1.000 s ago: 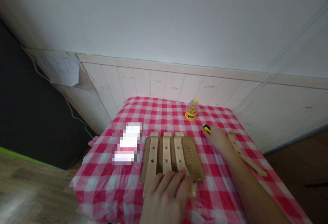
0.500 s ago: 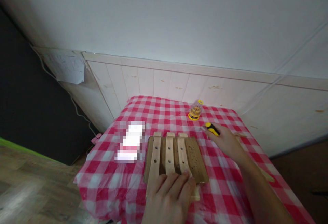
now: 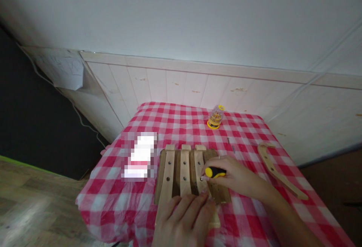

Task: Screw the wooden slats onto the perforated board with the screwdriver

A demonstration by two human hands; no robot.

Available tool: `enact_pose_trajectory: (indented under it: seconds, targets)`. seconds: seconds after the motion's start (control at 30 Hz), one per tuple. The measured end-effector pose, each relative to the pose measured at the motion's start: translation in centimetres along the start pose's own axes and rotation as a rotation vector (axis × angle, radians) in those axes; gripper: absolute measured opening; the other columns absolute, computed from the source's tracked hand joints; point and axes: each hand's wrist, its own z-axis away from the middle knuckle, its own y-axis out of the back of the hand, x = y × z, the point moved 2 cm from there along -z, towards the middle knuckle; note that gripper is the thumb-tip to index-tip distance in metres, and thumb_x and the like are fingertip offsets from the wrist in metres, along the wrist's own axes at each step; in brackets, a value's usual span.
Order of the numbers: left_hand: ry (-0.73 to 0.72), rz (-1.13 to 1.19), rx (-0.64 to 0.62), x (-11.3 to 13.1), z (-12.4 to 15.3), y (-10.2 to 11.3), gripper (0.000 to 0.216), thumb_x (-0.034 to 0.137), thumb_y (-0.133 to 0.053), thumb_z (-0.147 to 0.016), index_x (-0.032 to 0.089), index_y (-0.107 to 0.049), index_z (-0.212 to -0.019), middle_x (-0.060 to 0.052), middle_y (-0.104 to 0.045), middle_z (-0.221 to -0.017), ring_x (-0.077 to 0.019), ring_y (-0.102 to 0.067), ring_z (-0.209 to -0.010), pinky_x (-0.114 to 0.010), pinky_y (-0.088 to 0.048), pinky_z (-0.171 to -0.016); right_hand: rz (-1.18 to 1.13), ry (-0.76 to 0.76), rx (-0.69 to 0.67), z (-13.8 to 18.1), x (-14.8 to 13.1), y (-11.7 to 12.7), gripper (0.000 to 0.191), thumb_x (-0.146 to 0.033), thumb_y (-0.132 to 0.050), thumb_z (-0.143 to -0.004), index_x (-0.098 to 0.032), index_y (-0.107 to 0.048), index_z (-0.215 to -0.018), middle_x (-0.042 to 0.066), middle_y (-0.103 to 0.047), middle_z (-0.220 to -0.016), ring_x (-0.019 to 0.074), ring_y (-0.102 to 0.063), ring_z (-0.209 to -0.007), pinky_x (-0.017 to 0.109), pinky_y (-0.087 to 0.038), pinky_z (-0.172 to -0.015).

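Left hand (image 3: pixel 183 218) lies palm down across the near ends of three wooden strips, which sit side by side on a brown board (image 3: pixel 177 171) at the near middle of the table. Cannot tell whether its fingers hook under anything. Right hand (image 3: pixel 237 175) grasps a yellow-and-black handle (image 3: pixel 215 172), fingertips at the lower hole of the right-hand strip (image 3: pixel 199 164); any shaft is hidden.

Risks, as judged: if the left hand's pressure eases, that strip could swivel or slide off line. A small part at the hole could drop, since the same fingers also mind the handle. Two thin metal pieces (image 3: pixel 233 149) on the checked cloth (image 3: pixel 181 126) could roll if it is tugged.

Containers: one clear-topped case (image 3: pixel 216 118) with yellow base, upright near the wall; small yellow pieces inside, too small to identify.
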Motion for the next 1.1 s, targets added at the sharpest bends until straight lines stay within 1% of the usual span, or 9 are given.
enact_pose_trajectory:
  seconds: [0.1, 0.27, 0.33, 0.43, 0.5, 0.57, 0.7, 0.9, 1.1]
  targets:
    - [-0.004, 0.015, -0.011, 0.0, 0.1, 0.0, 0.043, 0.022, -0.035, -0.112, 0.023, -0.075, -0.097, 0.005, -0.083, -0.099, -0.0135, -0.076, -0.079, -0.028, -0.055, -0.066, 0.0, -0.008, 0.017, 0.0, -0.3, -0.1, 0.01, -0.027, -0.069, -0.091, -0.023, -0.078, -0.091, 0.002, -0.08, -0.083, 0.0204, -0.072, -0.077, 0.03, -0.053, -0.072]
    - [0.005, 0.009, -0.013, 0.0, 0.0, 0.1, 0.051, 0.028, -0.026, -0.115, 0.024, -0.074, -0.098, 0.006, -0.083, -0.101, -0.0135, -0.078, -0.081, -0.028, -0.055, -0.066, -0.02, -0.039, 0.034, 0.1, -0.2, -0.3, 0.012, -0.031, -0.071, -0.09, -0.022, -0.078, -0.087, 0.002, -0.079, -0.081, 0.0196, -0.07, -0.075, 0.03, -0.055, -0.073]
    - [0.004, 0.01, -0.017, 0.0, -0.1, 0.1, 0.054, 0.029, -0.024, -0.115, 0.023, -0.074, -0.098, 0.006, -0.083, -0.1, -0.0132, -0.078, -0.08, -0.028, -0.055, -0.067, -0.033, -0.06, 0.071, 0.2, 0.1, -0.5, 0.011, -0.031, -0.072, -0.089, -0.023, -0.078, -0.092, 0.003, -0.08, -0.086, 0.0213, -0.072, -0.079, 0.032, -0.057, -0.075]
    - [0.007, 0.011, -0.019, 0.1, -0.2, 0.1, 0.056, 0.031, -0.022, -0.115, 0.023, -0.074, -0.098, 0.006, -0.083, -0.099, -0.0128, -0.077, -0.078, -0.028, -0.055, -0.067, -0.073, -0.067, 0.118, 0.4, 0.5, -0.8, 0.019, -0.031, -0.072, -0.088, -0.026, -0.078, -0.105, 0.004, -0.082, -0.096, 0.0233, -0.074, -0.086, 0.035, -0.06, -0.078]
    - [0.014, 0.01, -0.012, 0.1, -0.3, 0.2, 0.056, 0.032, -0.022, -0.115, 0.024, -0.074, -0.098, 0.007, -0.083, -0.098, -0.0131, -0.077, -0.078, -0.029, -0.055, -0.066, -0.108, -0.068, 0.11, 0.4, 0.6, -0.9, 0.022, -0.029, -0.071, -0.088, -0.026, -0.077, -0.11, 0.004, -0.082, -0.102, 0.0233, -0.075, -0.089, 0.035, -0.06, -0.081]
    - [0.017, 0.01, -0.015, 0.1, -0.3, 0.3, 0.055, 0.031, -0.023, -0.115, 0.024, -0.074, -0.097, 0.007, -0.083, -0.098, -0.0137, -0.077, -0.077, -0.03, -0.055, -0.066, -0.124, -0.074, 0.086, 0.4, 0.5, -1.0, 0.02, -0.029, -0.07, -0.089, -0.025, -0.077, -0.108, 0.004, -0.082, -0.1, 0.0226, -0.075, -0.088, 0.033, -0.06, -0.079]
    - [0.007, 0.01, -0.04, 0.1, -0.2, 0.4, 0.05, 0.029, -0.028, -0.115, 0.023, -0.074, -0.098, 0.005, -0.083, -0.099, -0.0146, -0.077, -0.078, -0.03, -0.056, -0.065, -0.125, -0.067, 0.07, 0.3, 0.4, -0.9, 0.014, -0.029, -0.069, -0.09, -0.025, -0.077, -0.1, 0.002, -0.08, -0.09, 0.0203, -0.072, -0.08, 0.029, -0.059, -0.071]
    - [0.009, 0.018, -0.053, 0.0, -0.2, 0.3, 0.047, 0.028, -0.03, -0.114, 0.023, -0.074, -0.101, 0.005, -0.083, -0.101, -0.0151, -0.078, -0.079, -0.029, -0.057, -0.065, -0.127, -0.072, 0.002, 0.1, 0.4, -0.8, 0.012, -0.031, -0.067, -0.093, -0.02, -0.074, -0.092, 0.002, -0.077, -0.087, 0.0181, -0.069, -0.077, 0.028, -0.056, -0.07]
    - [0.008, 0.017, -0.049, 0.0, -0.3, 0.4, 0.047, 0.029, -0.03, -0.114, 0.023, -0.074, -0.099, 0.005, -0.083, -0.101, -0.0153, -0.078, -0.078, -0.03, -0.057, -0.064, -0.175, -0.089, 0.058, 0.1, 0.7, -0.8, 0.017, -0.034, -0.068, -0.091, -0.022, -0.075, -0.101, 0.003, -0.079, -0.093, 0.0212, -0.071, -0.083, 0.031, -0.059, -0.072]
